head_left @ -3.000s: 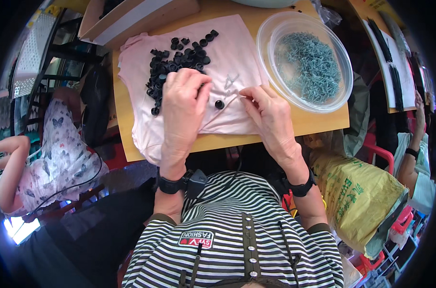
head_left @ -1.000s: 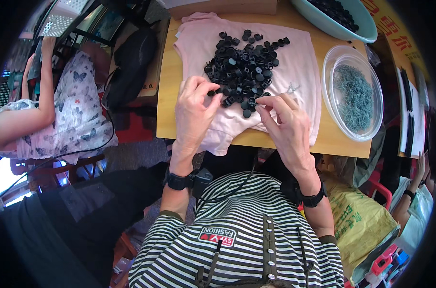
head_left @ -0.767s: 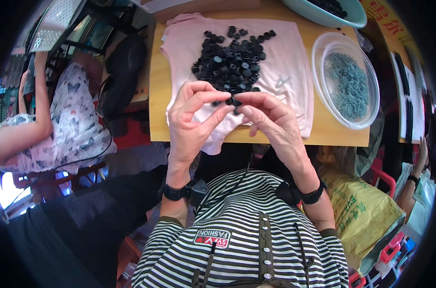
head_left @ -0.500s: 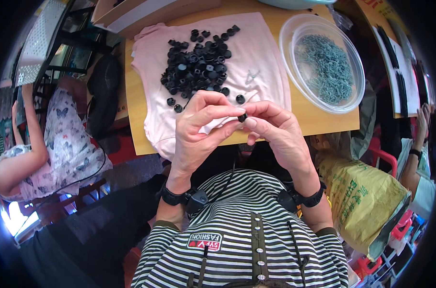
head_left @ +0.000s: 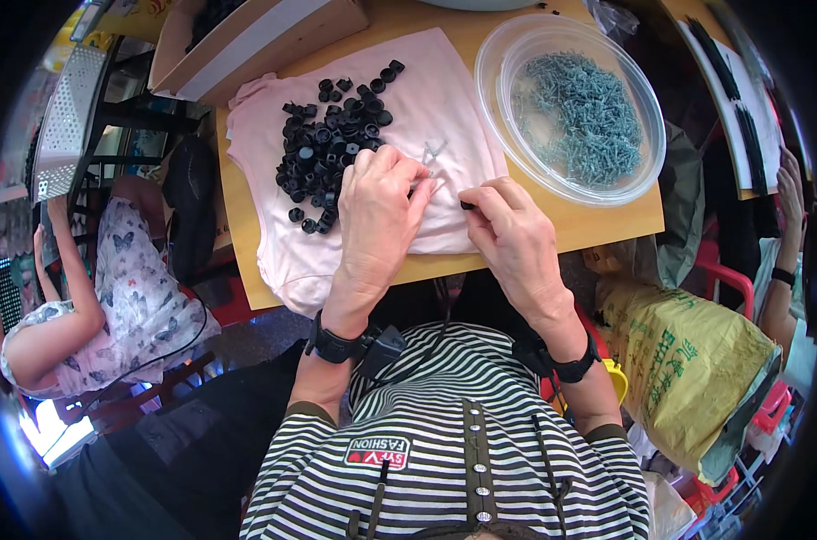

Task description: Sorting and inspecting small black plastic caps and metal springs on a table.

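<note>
Cap (head_left: 468, 205), probably light, stiff, clamped in right grip (head_left: 519, 232), best pinched at sides; cannot tell closure of left grip (head_left: 379, 213) near screws (head_left: 435, 151).

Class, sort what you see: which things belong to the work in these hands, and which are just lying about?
Belonging to the work:
- black cap in the right hand
- loose screws near the left hand
- pile of black caps
- pink cloth
- clear tub of screws

Apparently lying about:
- yellow sack
- clear plastic bag

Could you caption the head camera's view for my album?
Right hand pinches a small black piece; left hand over pink cloth, near black pile.
</note>
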### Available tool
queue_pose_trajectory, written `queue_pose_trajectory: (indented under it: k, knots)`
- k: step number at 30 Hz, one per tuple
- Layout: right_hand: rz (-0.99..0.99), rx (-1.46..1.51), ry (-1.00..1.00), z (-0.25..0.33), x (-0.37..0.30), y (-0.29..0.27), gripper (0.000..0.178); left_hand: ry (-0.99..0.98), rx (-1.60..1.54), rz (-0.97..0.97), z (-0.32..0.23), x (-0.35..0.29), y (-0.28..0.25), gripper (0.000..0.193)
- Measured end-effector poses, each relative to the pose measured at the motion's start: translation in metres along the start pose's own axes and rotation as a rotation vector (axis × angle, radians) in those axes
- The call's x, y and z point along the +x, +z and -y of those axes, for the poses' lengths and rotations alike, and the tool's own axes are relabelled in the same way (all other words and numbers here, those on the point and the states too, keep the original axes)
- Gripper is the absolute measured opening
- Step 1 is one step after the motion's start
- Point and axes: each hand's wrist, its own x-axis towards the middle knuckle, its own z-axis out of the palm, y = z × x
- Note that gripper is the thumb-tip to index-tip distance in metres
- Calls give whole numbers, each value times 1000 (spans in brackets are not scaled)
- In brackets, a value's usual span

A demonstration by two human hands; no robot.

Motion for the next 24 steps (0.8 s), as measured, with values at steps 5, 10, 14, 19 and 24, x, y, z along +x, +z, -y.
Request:
queue_pose_trajectory:
  k: [5,10,14,19,24]
  knots:
    - [26,30,11,-1,1,-8,17,-19,33,-30,1,-1,3,10]
    - [-298,633,224,37,20,-71,19,46,-193,-84,-1,-2,-4,8]
    - [-87,1088,415,9,21,-58,23,-140,-889,-65,-17,-12,-16,10]
    - [80,1376,556,14,10,-44,25,-216,-1232,-101,-32,-18,-38,20]
    - [197,1525,606,18,10,-34,26,-188,-1360,-139,-32,-24,-37,19]
